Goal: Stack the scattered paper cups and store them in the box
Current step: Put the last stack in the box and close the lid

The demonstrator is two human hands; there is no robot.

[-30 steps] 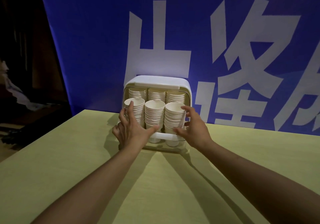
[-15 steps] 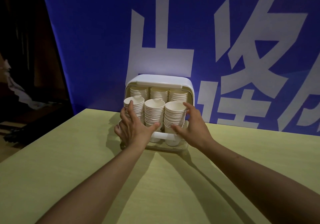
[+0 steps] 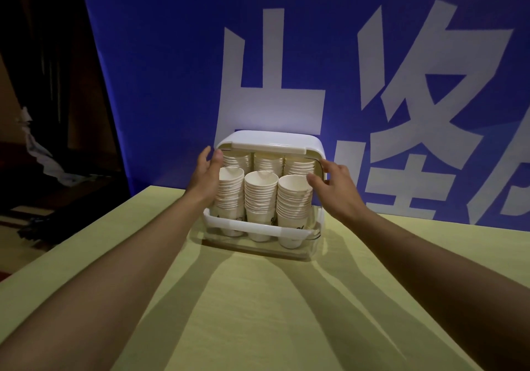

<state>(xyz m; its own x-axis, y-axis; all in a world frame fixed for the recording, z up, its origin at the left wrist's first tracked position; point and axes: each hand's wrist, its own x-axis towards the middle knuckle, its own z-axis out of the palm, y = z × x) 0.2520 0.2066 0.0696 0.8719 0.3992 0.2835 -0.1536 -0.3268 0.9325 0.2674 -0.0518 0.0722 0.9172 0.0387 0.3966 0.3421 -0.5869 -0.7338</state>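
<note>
both hands [image 3: 206,176] [image 3: 334,187] flank the box [image 3: 312,244] of stacked cups [image 3: 259,198].

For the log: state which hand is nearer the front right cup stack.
Right. The right hand has its thumb at the front right cup stack; the left hand is beyond the left stack.

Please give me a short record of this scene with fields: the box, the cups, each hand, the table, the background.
box: clear box with white lid raised at the back
cups: six stacks inside, three in front, three behind
left hand: at the box's left side, near the lid corner, fingers straight
right hand: at the box's right side, fingers loosely curved, holding nothing
table: pale yellow-green table, no loose cups seen
background: blue banner with white characters
</note>
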